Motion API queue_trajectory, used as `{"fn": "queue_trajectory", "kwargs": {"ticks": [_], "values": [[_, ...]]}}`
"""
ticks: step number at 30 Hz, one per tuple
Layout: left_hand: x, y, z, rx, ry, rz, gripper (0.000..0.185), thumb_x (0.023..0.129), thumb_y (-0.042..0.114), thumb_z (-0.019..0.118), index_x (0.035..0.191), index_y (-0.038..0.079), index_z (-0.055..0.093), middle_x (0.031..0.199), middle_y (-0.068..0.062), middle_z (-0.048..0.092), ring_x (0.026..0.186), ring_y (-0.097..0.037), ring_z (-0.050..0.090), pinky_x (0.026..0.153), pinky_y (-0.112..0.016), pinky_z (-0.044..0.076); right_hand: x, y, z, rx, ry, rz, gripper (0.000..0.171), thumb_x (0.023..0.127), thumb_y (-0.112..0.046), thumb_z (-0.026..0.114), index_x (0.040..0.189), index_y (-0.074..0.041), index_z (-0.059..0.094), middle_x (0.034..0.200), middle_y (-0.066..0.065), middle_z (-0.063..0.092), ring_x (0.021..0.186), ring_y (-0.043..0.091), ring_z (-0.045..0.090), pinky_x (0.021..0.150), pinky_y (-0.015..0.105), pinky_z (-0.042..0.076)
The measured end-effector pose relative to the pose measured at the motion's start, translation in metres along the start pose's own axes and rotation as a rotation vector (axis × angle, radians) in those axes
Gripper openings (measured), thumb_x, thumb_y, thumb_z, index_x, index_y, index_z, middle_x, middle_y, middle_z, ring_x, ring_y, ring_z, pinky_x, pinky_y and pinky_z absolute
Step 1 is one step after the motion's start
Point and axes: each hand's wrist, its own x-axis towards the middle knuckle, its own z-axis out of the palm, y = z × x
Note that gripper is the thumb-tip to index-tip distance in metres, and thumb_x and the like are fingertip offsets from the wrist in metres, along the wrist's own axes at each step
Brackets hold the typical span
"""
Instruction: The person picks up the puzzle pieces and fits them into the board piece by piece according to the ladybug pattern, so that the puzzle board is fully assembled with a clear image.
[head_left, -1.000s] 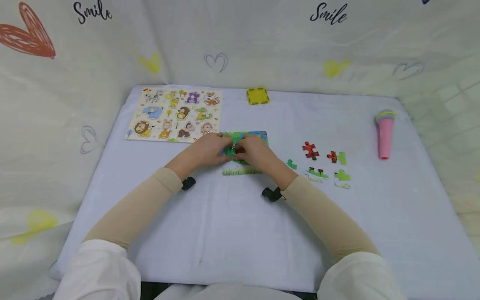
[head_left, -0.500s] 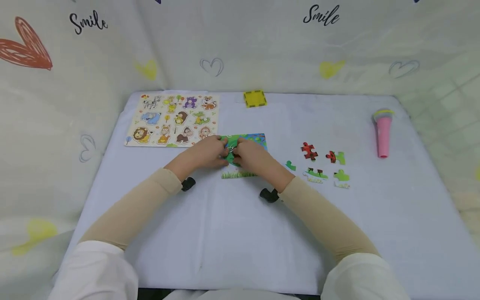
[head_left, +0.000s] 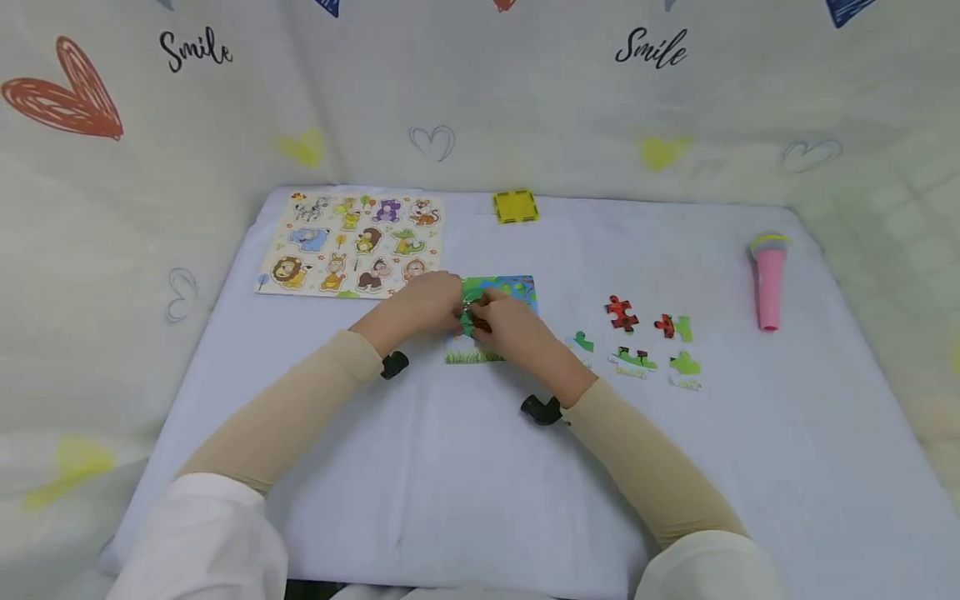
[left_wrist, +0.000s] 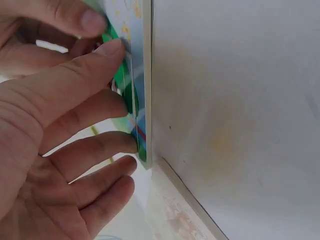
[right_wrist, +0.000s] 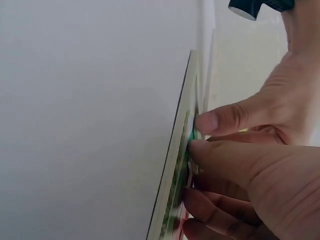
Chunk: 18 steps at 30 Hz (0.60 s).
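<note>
A green jigsaw board (head_left: 517, 290) lies flat in the middle of the table, and both hands are on it. My left hand (head_left: 442, 304) presses its left part with straight fingertips (left_wrist: 127, 145), the thumb lying alongside. My right hand (head_left: 491, 321) meets it at the board's middle. Its thumb and forefinger pinch a small jigsaw piece (right_wrist: 192, 135) against the board (right_wrist: 177, 170), and a bit of red shows beneath them. The hands hide most of the picture. The board's edge (left_wrist: 146, 75) shows close up in the left wrist view.
Loose jigsaw pieces lie right of the board: a red one (head_left: 621, 312), a red and green one (head_left: 672, 327) and several green ones (head_left: 636, 360). An animal peg puzzle (head_left: 352, 244) sits at the back left, a yellow square (head_left: 515, 207) behind, and a pink toy microphone (head_left: 768, 279) far right.
Both hands stay on the board, their fingertips working close together at its middle. The left forearm has shifted slightly right. The loose pieces have not moved.
</note>
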Motion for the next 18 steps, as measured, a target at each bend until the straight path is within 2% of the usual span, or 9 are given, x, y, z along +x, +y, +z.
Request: {"fn": "queue_trajectory", "kwargs": {"ticks": [3,6,8,9,10,12,13,15,18], "values": [[0.000,-0.003,0.001,-0.071,-0.010,-0.022,0.024,0.085,0.030,0.087,0.073,0.011,0.079,0.082,0.000,0.068,0.075,-0.018,0.051,0.069,-0.032,0.047,-0.004,-0.001,0.000,0.065,-0.004,0.010,0.030,0.098,-0.014,0.072,0.124,0.000,0.073,0.118,0.014,0.064,0.090,0.024,0.068,0.079,0.033,0.057],[0.001,-0.007,0.001,-0.100,-0.023,0.006,0.024,0.085,0.033,0.086,0.079,0.010,0.081,0.091,-0.003,0.072,0.079,-0.019,0.057,0.072,-0.033,0.051,-0.006,0.001,0.001,0.070,-0.012,-0.014,0.031,0.097,-0.015,0.074,0.124,0.001,0.074,0.122,0.015,0.066,0.100,0.026,0.069,0.086,0.034,0.058],[0.000,-0.012,0.003,-0.135,-0.022,0.022,0.023,0.087,0.035,0.085,0.083,0.012,0.082,0.113,-0.009,0.075,0.102,-0.023,0.067,0.090,-0.035,0.055,-0.006,0.002,0.003,0.058,-0.021,-0.028,0.034,0.096,-0.016,0.075,0.125,0.001,0.074,0.123,0.015,0.066,0.103,0.026,0.068,0.087,0.033,0.058],[-0.001,-0.015,0.004,-0.154,-0.017,0.027,0.023,0.087,0.036,0.084,0.085,0.013,0.082,0.125,-0.012,0.073,0.115,-0.025,0.067,0.098,-0.037,0.054,-0.006,0.002,0.004,0.057,-0.027,-0.023,0.033,0.096,-0.017,0.075,0.125,0.000,0.074,0.122,0.014,0.066,0.101,0.025,0.068,0.085,0.032,0.058],[-0.003,-0.019,0.006,-0.185,-0.010,0.032,0.023,0.087,0.037,0.084,0.086,0.014,0.082,0.136,-0.015,0.067,0.128,-0.028,0.063,0.103,-0.038,0.052,-0.007,0.003,0.005,0.060,-0.030,-0.014,0.033,0.096,-0.017,0.075,0.124,0.000,0.074,0.119,0.013,0.065,0.097,0.023,0.067,0.083,0.031,0.058],[-0.006,-0.025,0.009,-0.235,0.005,0.039,0.024,0.087,0.040,0.084,0.091,0.017,0.081,0.153,-0.016,0.054,0.139,-0.031,0.055,0.109,-0.038,0.048,-0.007,0.003,0.005,0.077,-0.036,0.010,0.031,0.094,-0.018,0.075,0.121,-0.002,0.074,0.113,0.009,0.064,0.093,0.020,0.064,0.080,0.030,0.056],[-0.007,-0.028,0.011,-0.255,0.019,0.045,0.026,0.086,0.042,0.085,0.094,0.018,0.078,0.151,-0.015,0.057,0.137,-0.029,0.057,0.106,-0.037,0.048,-0.007,0.004,0.005,0.090,-0.027,0.018,0.029,0.092,-0.018,0.075,0.117,-0.003,0.074,0.110,0.008,0.064,0.091,0.019,0.062,0.079,0.030,0.055],[-0.010,-0.032,0.014,-0.287,0.043,0.048,0.035,0.083,0.044,0.086,0.101,0.018,0.072,0.136,-0.011,0.068,0.116,-0.024,0.066,0.092,-0.035,0.050,-0.007,0.003,0.005,0.131,-0.019,0.058,0.027,0.090,-0.018,0.074,0.113,-0.006,0.072,0.106,0.005,0.064,0.090,0.017,0.061,0.079,0.030,0.055],[-0.013,-0.035,0.015,-0.301,0.065,0.052,0.046,0.082,0.045,0.087,0.111,0.017,0.063,0.108,-0.002,0.070,0.089,-0.019,0.057,0.080,-0.034,0.046,-0.003,0.001,0.005,0.137,0.003,0.087,0.027,0.090,-0.020,0.075,0.112,-0.007,0.070,0.105,0.003,0.067,0.092,0.017,0.063,0.081,0.030,0.056]]}}
